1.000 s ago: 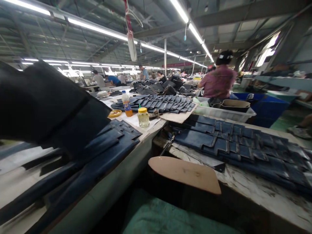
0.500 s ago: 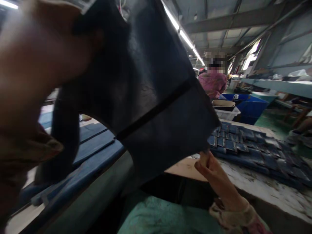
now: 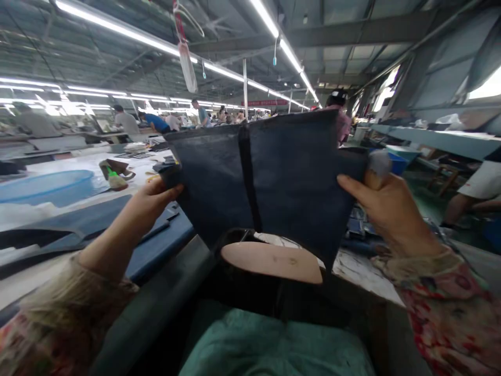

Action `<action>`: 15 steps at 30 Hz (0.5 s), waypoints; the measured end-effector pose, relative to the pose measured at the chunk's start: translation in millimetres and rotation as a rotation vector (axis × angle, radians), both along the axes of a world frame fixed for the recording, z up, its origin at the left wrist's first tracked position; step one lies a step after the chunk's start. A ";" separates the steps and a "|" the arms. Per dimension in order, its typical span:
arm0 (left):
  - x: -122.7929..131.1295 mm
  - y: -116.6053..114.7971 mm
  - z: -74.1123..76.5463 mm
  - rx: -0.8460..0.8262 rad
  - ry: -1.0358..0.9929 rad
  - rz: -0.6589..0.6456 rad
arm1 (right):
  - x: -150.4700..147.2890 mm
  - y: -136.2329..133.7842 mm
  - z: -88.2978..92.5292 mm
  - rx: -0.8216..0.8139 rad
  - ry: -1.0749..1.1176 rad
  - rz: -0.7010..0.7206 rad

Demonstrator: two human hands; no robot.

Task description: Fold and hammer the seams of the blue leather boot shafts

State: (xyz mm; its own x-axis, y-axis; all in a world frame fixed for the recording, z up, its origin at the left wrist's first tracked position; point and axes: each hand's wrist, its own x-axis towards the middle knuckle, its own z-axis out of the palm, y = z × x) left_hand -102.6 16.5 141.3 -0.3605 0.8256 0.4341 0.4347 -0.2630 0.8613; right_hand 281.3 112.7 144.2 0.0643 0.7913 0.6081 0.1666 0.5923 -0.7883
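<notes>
A dark blue leather panel (image 3: 297, 167) hangs upright before me, stretched between both hands. A black strip (image 3: 249, 177) runs down its middle, and its lower edge curves inward. My left hand (image 3: 143, 206) pinches the panel's left side between thumb and fingers. At the opposite side, my right hand (image 3: 399, 209) grips the edge with the thumb in front; the fingers behind are partly hidden. Something pale and blurred covers a fingertip of that hand. Below the panel, a tan rounded board (image 3: 274, 259) shows above my green-covered lap (image 3: 274, 344).
Blue leather pieces (image 3: 164, 245) lie on the left worktable, with a light blue basin (image 3: 50, 185) and a green-tipped bottle (image 3: 116, 180) beyond. More dark pieces (image 3: 358, 222) lie right, partly hidden. A bottle-like object (image 3: 187, 65) hangs overhead. Several people work farther off.
The panel has turned from a steep slant to nearly level and moved away from my face. My left hand has lowered and moved forward; my right hand has risen along the right side.
</notes>
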 end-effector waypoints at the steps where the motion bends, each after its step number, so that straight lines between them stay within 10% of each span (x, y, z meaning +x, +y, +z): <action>1: -8.7 2.7 -10.5 -0.032 0.006 0.015 | -7.2 3.6 5.1 0.010 -0.052 0.033; 8: -33.9 8.9 -66.9 -0.245 -0.219 0.030 | -46.9 27.4 7.2 0.058 -0.328 0.220; 15: 16.9 9.7 -160.9 -0.525 -0.319 -0.080 | -16.9 57.1 -41.0 -0.133 -0.988 0.161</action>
State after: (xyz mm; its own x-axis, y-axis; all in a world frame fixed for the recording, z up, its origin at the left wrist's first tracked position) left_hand -85.7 26.2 -19.6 -0.3334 0.9297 -0.1564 0.1309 0.2099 0.9689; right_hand 264.5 169.8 103.2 -0.5340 0.8116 0.2372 0.7065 0.5824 -0.4022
